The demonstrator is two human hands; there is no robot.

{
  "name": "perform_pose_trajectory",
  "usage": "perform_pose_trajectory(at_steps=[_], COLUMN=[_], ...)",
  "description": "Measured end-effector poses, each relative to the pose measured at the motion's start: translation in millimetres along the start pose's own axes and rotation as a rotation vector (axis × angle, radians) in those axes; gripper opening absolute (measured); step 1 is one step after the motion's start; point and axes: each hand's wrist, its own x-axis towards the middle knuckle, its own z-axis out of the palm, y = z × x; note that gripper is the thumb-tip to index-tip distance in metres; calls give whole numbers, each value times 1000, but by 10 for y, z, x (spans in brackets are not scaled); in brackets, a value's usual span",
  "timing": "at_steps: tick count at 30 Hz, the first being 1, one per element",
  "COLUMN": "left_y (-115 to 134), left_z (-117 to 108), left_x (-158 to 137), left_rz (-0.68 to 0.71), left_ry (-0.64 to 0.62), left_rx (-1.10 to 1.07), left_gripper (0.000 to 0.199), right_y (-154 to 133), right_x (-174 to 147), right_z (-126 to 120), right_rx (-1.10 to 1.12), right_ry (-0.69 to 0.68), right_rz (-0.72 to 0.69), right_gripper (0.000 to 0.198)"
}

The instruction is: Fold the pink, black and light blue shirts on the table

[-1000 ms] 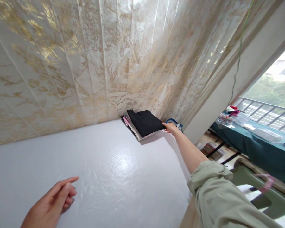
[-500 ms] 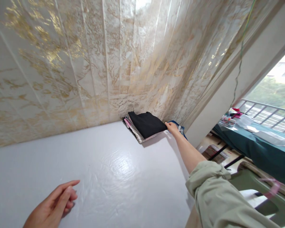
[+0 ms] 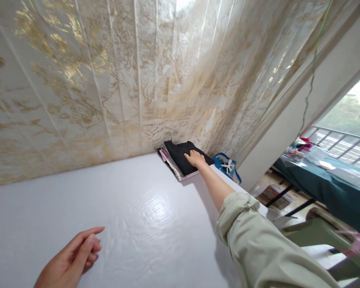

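A stack of folded clothes [image 3: 182, 175] lies at the far edge of the white table [image 3: 120, 236], against the wall. On top is a black folded garment [image 3: 177, 154]; pink and pale layers show along its left side. My right hand [image 3: 196, 159] rests palm down on the black garment, fingers spread and gripping nothing. Near the front left, my left hand [image 3: 75, 258] is just over the table, with its index finger stretched out and the other fingers loosely bent. Nothing shows in it.
Just beyond the table's right corner is a blue-edged clear bag [image 3: 228, 166] with things inside. Farther right are a green-covered table [image 3: 327, 180] with assorted items and a green chair [image 3: 324, 236]. The patterned wall covering [image 3: 123, 80] rises behind the stack.
My right hand has let go of the black garment's right corner and moved left, onto its top. The blue-edged bag is less covered now. My left hand has hardly moved.
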Motion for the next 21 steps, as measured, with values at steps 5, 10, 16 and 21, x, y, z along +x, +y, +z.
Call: perform_pose_trajectory(at_steps=[5,10,16,21], left_y=[41,206,316,410], left_z=[-24,-32,-6,23], left_x=[-7,-39,-107,-220], left_rz=[-7,20,19,51], left_ry=[-125,-99,-111,-124], left_rx=[-111,-93,-147,-181], left_gripper=[60,65,59,41], right_y=[-162,-385,-820,-1293], right_x=[-59,-165,-617,-1571], right_z=[-99,-117,-285,162], right_rx=[-36,-39,-26,56], right_ry=[-4,-48,89,-18], right_rz=[-25,-112,-293,-723], right_gripper=[65,59,54,49])
